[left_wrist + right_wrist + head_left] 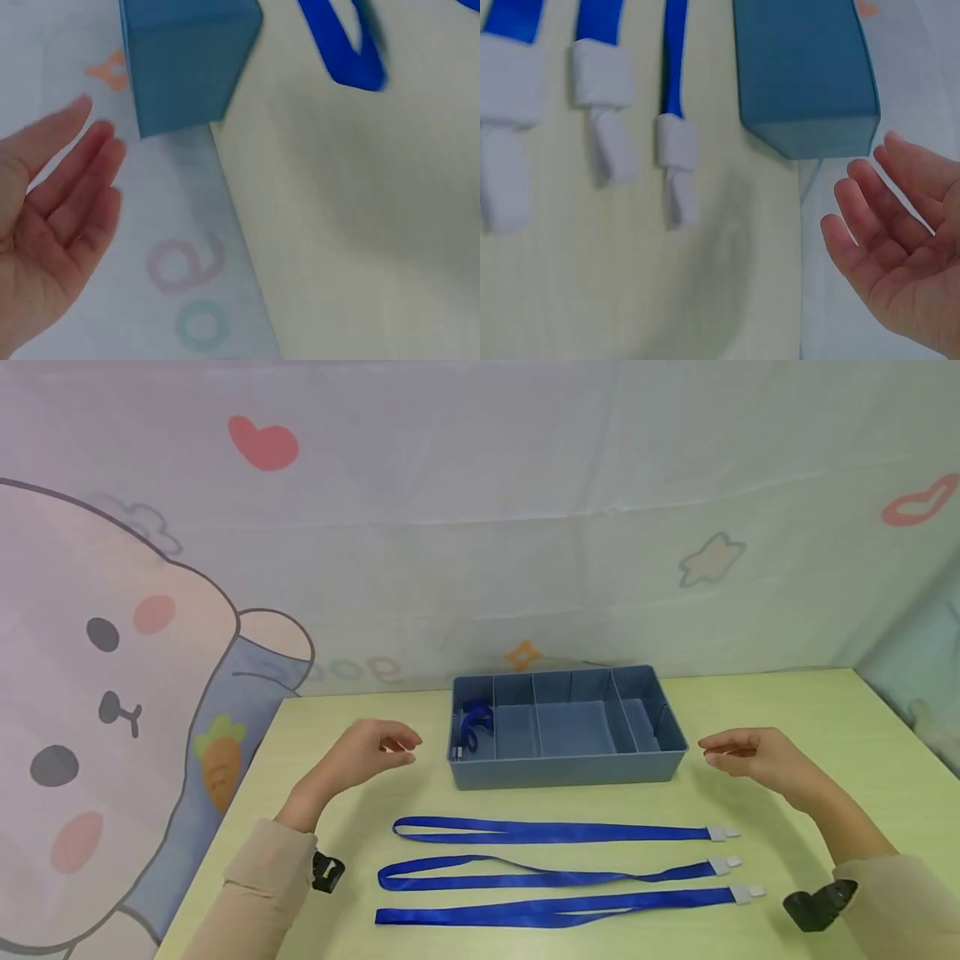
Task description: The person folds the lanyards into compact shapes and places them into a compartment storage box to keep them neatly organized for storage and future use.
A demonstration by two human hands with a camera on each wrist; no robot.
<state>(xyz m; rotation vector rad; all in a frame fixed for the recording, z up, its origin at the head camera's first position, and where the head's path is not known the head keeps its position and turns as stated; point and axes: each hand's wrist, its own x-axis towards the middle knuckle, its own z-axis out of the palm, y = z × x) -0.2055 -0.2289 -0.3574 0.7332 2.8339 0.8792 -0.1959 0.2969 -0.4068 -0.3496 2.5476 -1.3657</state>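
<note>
A blue-grey divided box (562, 771) stands at the back of the table, with a bundled blue lanyard (476, 723) in its leftmost compartment. In front of it three blue lanyards lie stretched out in rows: a far one (570, 833), a middle one (525, 881) and a near one (517, 913). Their white clips (676, 142) point right. My left hand (367, 752) hovers off the box's left end, fingers loosely bent and holding nothing. Off the right end, my right hand (757, 760) is likewise bare, its relaxed fingers (877, 210) close to the box corner.
The pale yellow-green table (817, 718) meets a printed cloth backdrop (480, 527) behind the box. A cartoon figure (90, 693) is printed on the cloth at left. Dark wrist-mounted devices sit at the left cuff (327, 871) and right cuff (820, 906).
</note>
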